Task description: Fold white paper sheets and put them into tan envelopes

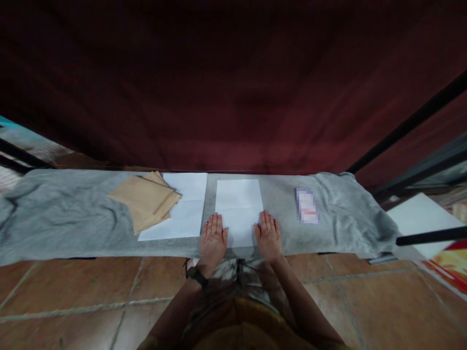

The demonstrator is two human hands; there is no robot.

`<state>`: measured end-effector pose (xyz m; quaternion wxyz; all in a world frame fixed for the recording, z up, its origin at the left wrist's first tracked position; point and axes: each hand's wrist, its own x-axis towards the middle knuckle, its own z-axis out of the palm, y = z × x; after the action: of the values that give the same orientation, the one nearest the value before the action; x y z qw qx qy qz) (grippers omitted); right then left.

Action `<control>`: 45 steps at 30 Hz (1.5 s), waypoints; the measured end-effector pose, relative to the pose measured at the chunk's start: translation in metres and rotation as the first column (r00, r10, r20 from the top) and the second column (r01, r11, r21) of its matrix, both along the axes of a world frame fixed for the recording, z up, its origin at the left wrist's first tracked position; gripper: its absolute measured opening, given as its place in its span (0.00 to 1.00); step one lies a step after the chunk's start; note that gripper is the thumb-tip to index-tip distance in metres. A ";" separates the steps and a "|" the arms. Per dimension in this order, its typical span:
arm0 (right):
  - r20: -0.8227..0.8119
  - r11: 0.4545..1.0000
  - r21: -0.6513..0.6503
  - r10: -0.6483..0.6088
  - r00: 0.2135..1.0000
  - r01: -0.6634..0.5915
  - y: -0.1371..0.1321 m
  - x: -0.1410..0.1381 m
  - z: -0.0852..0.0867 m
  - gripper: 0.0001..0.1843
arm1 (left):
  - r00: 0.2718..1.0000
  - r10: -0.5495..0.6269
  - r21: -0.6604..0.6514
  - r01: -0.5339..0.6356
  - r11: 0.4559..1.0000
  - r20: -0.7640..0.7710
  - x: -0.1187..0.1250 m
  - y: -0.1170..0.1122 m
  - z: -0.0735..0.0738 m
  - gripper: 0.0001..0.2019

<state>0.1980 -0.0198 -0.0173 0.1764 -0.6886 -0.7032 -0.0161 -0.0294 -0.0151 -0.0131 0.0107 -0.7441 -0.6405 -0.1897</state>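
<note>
A white sheet of paper (239,201) lies upright in front of me on a grey cloth, with a faint crease across its middle. My left hand (213,239) rests flat at the sheet's lower left edge, fingers stretched forward and thumb out toward the paper. At the lower right edge lies my right hand (269,237), also flat, its thumb touching or close to the sheet. Neither hand holds anything. Left of the sheet are more white paper (189,214) and, partly on top of it, a pile of brown paper envelopes (146,201).
The grey cloth (91,209) covers a long narrow surface. On its right part lies a small blurred-out packet or card (307,206). A dark red curtain (233,97) hangs behind. Black bars (408,126) stand at the right, near a white board (425,221). Below is a tiled floor (91,287).
</note>
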 end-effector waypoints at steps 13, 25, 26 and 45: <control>-0.112 0.969 -0.004 0.247 0.963 -0.249 -0.006 -0.048 0.013 0.29 | 0.977 -0.212 -0.107 0.208 0.972 -0.029 0.052 -0.005 0.002 0.29; -0.010 0.996 -0.064 0.058 0.998 -0.058 -0.008 -0.003 0.003 0.32 | 0.999 0.023 -0.082 -0.026 0.996 -0.037 0.015 -0.005 0.012 0.29; -0.010 0.996 -0.073 0.044 0.999 -0.044 -0.008 -0.002 0.003 0.32 | 0.999 0.039 -0.080 -0.041 0.996 -0.035 0.014 -0.004 0.012 0.28; -0.097 0.983 -0.105 0.137 0.986 -0.147 0.106 -0.046 0.010 0.28 | 0.989 -0.140 -0.183 0.129 0.975 -0.044 0.048 0.103 0.007 0.28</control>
<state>0.1525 0.0858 -0.0073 0.1696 -0.6454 -0.7418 0.0669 0.0186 0.0874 -0.0062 -0.0512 -0.7887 -0.6026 -0.1103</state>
